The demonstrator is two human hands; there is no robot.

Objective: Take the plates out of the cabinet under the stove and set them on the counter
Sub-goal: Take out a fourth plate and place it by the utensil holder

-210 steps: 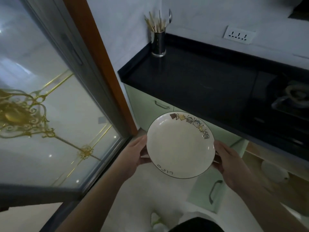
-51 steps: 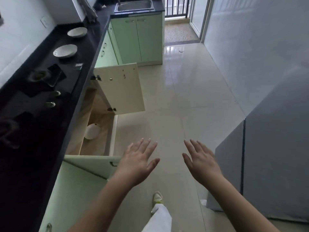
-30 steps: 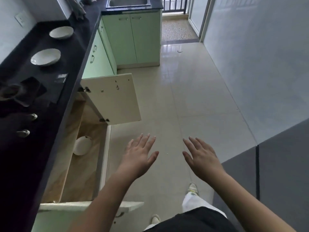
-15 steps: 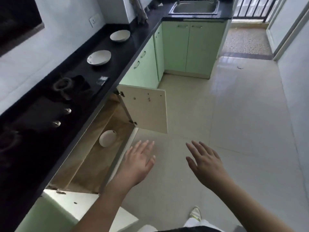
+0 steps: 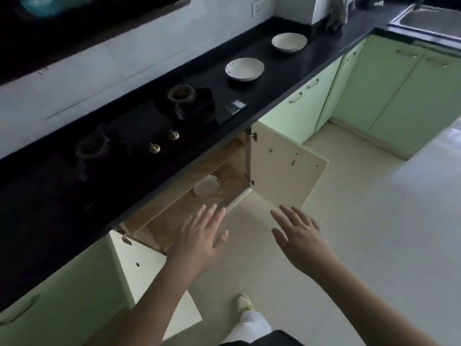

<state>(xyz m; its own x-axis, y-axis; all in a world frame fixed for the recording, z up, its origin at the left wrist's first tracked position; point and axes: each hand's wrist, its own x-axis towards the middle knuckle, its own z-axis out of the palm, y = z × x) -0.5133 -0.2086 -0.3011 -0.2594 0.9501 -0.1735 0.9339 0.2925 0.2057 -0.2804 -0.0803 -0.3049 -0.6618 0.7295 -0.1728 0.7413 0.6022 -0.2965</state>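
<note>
A white plate (image 5: 206, 186) lies on the wooden floor of the open cabinet (image 5: 174, 213) under the stove (image 5: 139, 136). Two white plates stand on the black counter (image 5: 287, 78) beyond the stove: one nearer (image 5: 244, 68), one farther (image 5: 289, 42). My left hand (image 5: 200, 237) is held out flat, fingers spread, empty, just below and in front of the cabinet plate. My right hand (image 5: 298, 233) is also spread and empty, over the floor in front of the right cabinet door (image 5: 284, 166).
Both cabinet doors stand open; the left door (image 5: 149, 278) juts out near my left forearm. Green cabinets (image 5: 389, 91) line the far side, with a sink (image 5: 429, 20) at the top right. My shoe (image 5: 245, 302) rests on the pale tile floor (image 5: 374, 233).
Seven seconds ago I held a plate in both hands; now both are empty. Over the last second my view has turned toward the open cabinet and both hands have come closer to it.
</note>
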